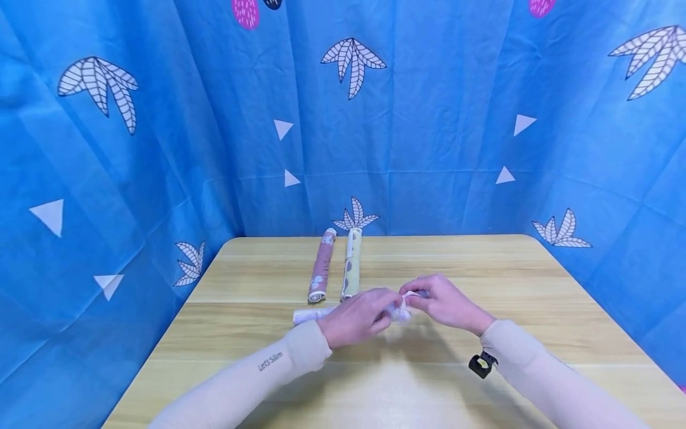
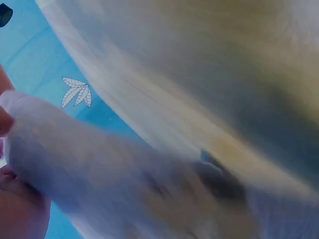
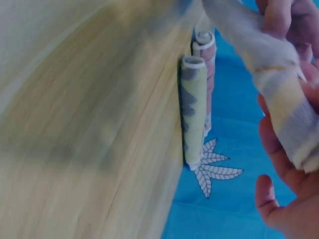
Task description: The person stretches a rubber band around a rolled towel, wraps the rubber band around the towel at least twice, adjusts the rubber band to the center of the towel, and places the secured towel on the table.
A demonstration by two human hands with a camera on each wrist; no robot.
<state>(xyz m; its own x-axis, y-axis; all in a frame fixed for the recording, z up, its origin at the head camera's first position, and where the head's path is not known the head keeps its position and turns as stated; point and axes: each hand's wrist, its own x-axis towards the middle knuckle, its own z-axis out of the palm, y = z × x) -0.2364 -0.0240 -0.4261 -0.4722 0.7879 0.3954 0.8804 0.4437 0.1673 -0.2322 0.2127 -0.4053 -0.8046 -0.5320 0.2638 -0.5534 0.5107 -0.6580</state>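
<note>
Both hands work on a pale rolled towel (image 1: 311, 314) held low over the table, one end sticking out left of the left hand (image 1: 359, 317). The left fingers grip its right part, beside the right hand (image 1: 442, 302), which pinches a loose white end. In the right wrist view, the rolled towel (image 3: 281, 92) slants between the hands, grey-white with yellowish patches; right-hand fingers (image 3: 279, 144) curl around its lower end. In the left wrist view, the towel (image 2: 89, 169) is blurred and much of the left hand is out of frame.
A pink patterned rolled towel (image 1: 323, 262) and a yellow-green one (image 1: 352, 265) lie side by side behind the hands on the wooden table (image 1: 241, 333). Blue curtain (image 1: 429, 119) encloses the back and sides. A small black device (image 1: 480, 364) sits at the right wrist.
</note>
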